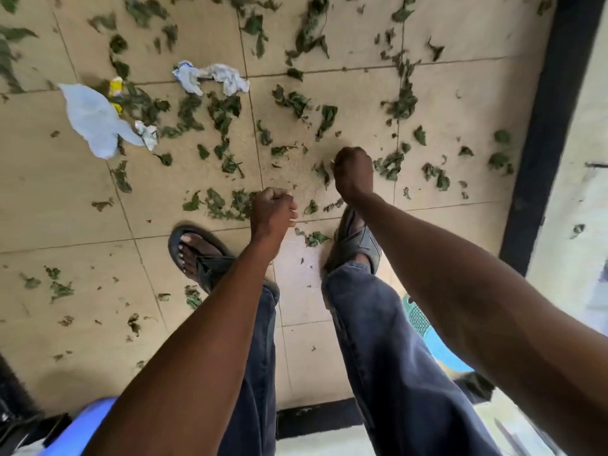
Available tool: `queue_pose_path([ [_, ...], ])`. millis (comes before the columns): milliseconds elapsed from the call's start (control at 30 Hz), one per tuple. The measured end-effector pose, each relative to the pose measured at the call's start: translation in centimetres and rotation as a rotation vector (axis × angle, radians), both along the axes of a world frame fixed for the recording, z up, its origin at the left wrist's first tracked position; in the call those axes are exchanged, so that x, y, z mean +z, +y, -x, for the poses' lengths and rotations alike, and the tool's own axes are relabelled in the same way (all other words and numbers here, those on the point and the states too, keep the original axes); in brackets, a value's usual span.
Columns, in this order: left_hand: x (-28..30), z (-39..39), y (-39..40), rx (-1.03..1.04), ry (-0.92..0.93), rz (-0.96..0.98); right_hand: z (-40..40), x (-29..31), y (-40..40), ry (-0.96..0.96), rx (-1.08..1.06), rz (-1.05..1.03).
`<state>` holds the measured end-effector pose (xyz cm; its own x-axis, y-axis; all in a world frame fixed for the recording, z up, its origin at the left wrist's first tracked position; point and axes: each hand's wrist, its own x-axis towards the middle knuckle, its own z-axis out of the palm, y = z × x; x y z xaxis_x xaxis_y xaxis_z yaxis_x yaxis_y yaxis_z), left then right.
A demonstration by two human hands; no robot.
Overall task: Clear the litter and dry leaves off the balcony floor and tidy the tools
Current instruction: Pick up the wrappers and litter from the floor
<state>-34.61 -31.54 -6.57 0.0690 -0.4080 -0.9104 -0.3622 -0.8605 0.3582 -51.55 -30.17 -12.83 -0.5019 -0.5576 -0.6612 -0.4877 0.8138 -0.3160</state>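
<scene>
Dry green leaves (296, 102) lie scattered over the beige tiled balcony floor (460, 93). Litter sits at the upper left: a white plastic bag (92, 123), crumpled white paper (210, 77), a yellow wrapper (115, 87) and a small crumpled scrap (148, 133). My left hand (273, 212) is stretched out over the floor with its fingers curled into a fist. My right hand (353, 172) is also a fist, slightly farther ahead. Nothing shows inside either fist. Both hands hover above the leaves, apart from the litter.
My feet in dark sandals (194, 251) stand on the tiles below the hands. A black skirting band (543, 126) runs along the right wall. A light blue plastic object (434, 337) lies behind my right leg. A blue rounded object (82, 426) and dark bristles (6, 383) sit at the lower left.
</scene>
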Motion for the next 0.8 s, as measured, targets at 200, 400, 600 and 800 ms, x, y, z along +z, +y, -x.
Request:
queue_pose_path([
  [200, 4.8, -1.7, -3.1, 0.237, 0.056, -0.074, -3.1, 10.0, -2.4, -0.598, -1.035, 0.061],
  [400, 10.8, -4.0, -8.5, 0.498, 0.396, -0.238, -10.5, 18.6, -6.4, -0.582, -0.482, 0.154],
  [600, 13.2, -9.1, -13.2, 0.561, 0.351, -0.099, -12.1, 19.9, -12.9, -0.681, -0.123, 0.047],
  [800, 11.4, -12.4, -16.5, 0.75, 0.242, -0.095, -10.0, 14.2, -17.3, -0.42, -0.172, 0.041],
])
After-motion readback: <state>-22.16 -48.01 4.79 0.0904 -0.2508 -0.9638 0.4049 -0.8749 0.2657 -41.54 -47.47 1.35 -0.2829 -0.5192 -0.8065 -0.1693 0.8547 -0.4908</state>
